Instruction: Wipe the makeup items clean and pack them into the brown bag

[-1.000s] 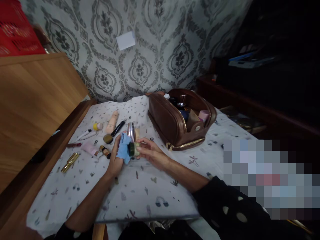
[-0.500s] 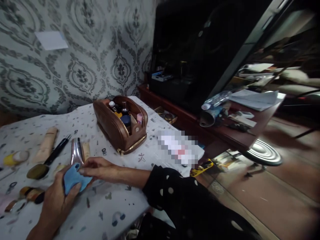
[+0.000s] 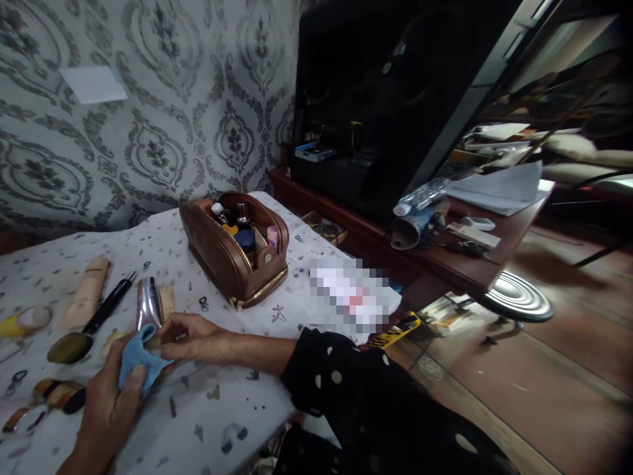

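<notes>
Your left fingers [image 3: 132,382] hold the blue cloth [image 3: 130,356] at the frame's lower left, likely light, soft, best pinched by a fold, while your right fingers [image 3: 180,323] curl, grip unclear.

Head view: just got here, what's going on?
A person holds a blue cloth in the left hand, bunched around a small item that is mostly hidden. The right hand is at the cloth's edge; its exact grip is unclear. A silver tube, a beige tube and a black-handled makeup brush lie on the patterned tablecloth. Beyond the hands, a brown cosmetic bag stands unzipped with items inside.
</notes>
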The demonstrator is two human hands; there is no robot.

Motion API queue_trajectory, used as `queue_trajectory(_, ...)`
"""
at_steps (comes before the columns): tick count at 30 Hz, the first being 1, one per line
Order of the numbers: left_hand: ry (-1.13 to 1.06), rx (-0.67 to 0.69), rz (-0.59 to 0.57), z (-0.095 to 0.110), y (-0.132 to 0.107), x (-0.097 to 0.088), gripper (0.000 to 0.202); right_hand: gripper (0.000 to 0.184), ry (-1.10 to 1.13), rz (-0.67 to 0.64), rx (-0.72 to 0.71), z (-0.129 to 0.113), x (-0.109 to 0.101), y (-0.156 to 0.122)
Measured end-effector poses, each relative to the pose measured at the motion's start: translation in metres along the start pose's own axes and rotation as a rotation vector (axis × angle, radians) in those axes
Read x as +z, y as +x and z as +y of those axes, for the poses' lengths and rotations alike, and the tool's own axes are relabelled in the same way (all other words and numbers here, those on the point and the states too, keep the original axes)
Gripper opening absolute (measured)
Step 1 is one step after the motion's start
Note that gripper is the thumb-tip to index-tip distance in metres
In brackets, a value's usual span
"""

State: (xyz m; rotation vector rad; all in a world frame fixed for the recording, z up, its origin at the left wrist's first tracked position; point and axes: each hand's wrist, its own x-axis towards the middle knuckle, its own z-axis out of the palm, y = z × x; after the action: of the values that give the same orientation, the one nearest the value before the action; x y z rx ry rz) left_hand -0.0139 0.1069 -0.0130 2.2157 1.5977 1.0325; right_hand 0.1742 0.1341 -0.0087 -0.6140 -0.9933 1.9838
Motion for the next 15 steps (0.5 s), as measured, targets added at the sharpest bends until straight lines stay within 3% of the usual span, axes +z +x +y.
queue_trajectory(6,-0.022,0.087,0.056,0.0020,0.0033,0.0000,0.052,0.074,-0.107,-0.045,0.021,-0.0056,-0.0011,-0.0061)
queue_trajectory(15,0.007,-0.009,0.119,0.0017,0.0011,0.0010,0.051,0.067,-0.161,-0.109,-0.011,-0.0053,-0.0036,-0.0049)
